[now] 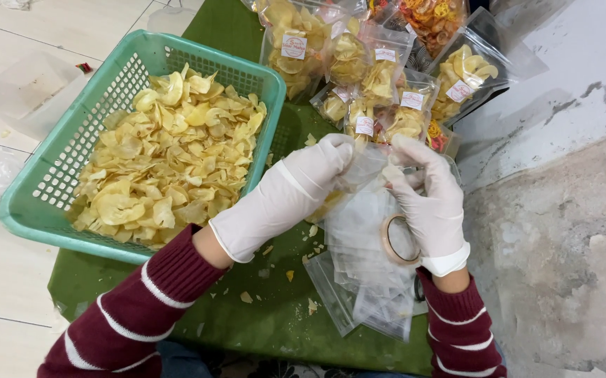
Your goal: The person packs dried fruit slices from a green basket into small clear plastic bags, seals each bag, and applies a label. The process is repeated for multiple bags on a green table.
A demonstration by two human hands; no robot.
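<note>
Head view shows our left hand (285, 192) and right hand (425, 199), both in white gloves, meeting over a clear plastic pouch (369, 168). Our left fingers pinch its top edge from one side, and our right fingers pinch it from the other, so the pouch hangs between both hands. A roll of tape (399, 240) sits around our right wrist like a bracelet. Just below the hands lies a loose stack of empty clear bags (366, 287) on a green cloth (247, 322), with a few chip crumbs scattered beside them. To the left of our left hand stands a teal plastic basket (58, 161) heaped with pale yellow chips (170, 161). Beyond our fingertips, filled and labelled chip packets (380, 77) are piled together.
</note>
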